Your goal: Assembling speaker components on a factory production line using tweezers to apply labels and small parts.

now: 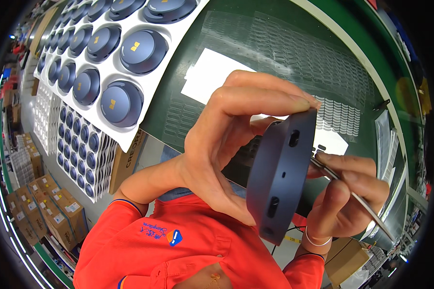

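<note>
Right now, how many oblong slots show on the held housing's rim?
2: upper slot near the left hand's fingertip, lower slot by its palm. The housing's far rim is hidden. Right hand holds tweezers.

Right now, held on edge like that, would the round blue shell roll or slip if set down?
The blue shell is round, so on edge it would probably roll. Its smooth matte rim looks somewhat slippery. The left hand spans it easily, suggesting it is light.

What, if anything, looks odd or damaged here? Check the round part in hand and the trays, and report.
Nothing stands out. The left hand holds the dark blue round part on edge, unmarked; the right hand puts tweezers to it. Matching parts sit evenly in the white tray.
</note>
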A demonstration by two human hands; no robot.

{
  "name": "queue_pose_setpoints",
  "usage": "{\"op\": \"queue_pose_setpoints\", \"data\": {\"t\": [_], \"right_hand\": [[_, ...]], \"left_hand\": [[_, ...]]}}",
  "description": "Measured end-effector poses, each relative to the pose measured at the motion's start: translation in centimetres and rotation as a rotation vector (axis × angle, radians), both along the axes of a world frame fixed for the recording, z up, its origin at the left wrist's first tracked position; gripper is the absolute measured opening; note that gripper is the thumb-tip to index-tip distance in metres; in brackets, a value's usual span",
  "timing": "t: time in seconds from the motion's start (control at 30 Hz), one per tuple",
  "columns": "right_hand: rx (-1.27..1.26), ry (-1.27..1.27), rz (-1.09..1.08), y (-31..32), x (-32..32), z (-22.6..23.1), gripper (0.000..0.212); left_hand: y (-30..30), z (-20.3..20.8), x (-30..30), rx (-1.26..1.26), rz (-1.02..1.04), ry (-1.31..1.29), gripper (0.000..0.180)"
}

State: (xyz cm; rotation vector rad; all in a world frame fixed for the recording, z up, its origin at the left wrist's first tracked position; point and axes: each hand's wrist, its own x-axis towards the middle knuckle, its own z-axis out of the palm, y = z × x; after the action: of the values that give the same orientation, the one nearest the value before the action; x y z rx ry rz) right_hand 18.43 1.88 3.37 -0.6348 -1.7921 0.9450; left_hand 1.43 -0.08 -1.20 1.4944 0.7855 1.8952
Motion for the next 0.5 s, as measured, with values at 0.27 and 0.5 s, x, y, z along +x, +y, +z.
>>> {"op": "queue_pose_setpoints", "data": {"t": [0.27,0.5], "right_hand": [[0.37,-0.158,0.094,0.5,0.9,0.7,0.041],[0.392,-0.138,0.006,0.2,2.6,0.1,0.032]], "left_hand": [[0.3,-0.4,-0.2,0.043,-0.072,-0.05,0.053],[-0.9,0.9,0.6,-0.101,-0.115,-0.207,0.041]]}}
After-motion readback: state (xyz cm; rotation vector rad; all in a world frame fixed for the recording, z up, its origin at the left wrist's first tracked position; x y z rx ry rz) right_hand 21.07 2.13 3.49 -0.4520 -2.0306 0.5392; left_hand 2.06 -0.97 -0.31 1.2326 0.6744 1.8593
